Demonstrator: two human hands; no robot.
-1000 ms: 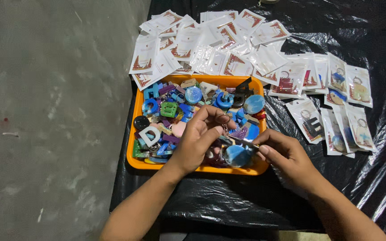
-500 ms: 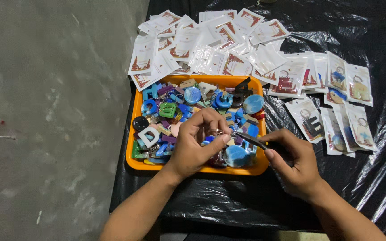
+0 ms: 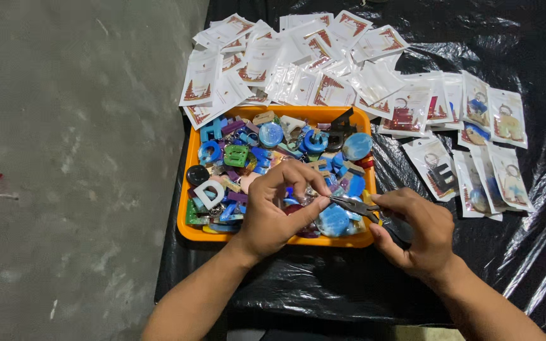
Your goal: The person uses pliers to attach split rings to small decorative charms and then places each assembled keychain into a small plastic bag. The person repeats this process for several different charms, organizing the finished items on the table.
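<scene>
Pliers (image 3: 356, 206) now angled leftward, keyring piece (image 3: 311, 197) between hands

A worktop (image 3: 507, 38) is covered by a crinkled, glossy black plastic sheet (image 3: 323, 290), which hangs a little over the near and left edges. Beside it on the left, a grey concrete floor (image 3: 64, 158) is seen. On the sheet, a shallow rectangular orange plastic tray (image 3: 184, 218) is set near the left edge, filled with coloured letter-shaped and round pieces. Behind the tray, a loose heap of flat white paper cards with red print (image 3: 285, 63) is spread, some overlapping the tray's far rim. To the right of the tray, clear plastic packets holding keychains on cards (image 3: 475, 151) are laid in overlapping rows, well apart from the right edge.
</scene>
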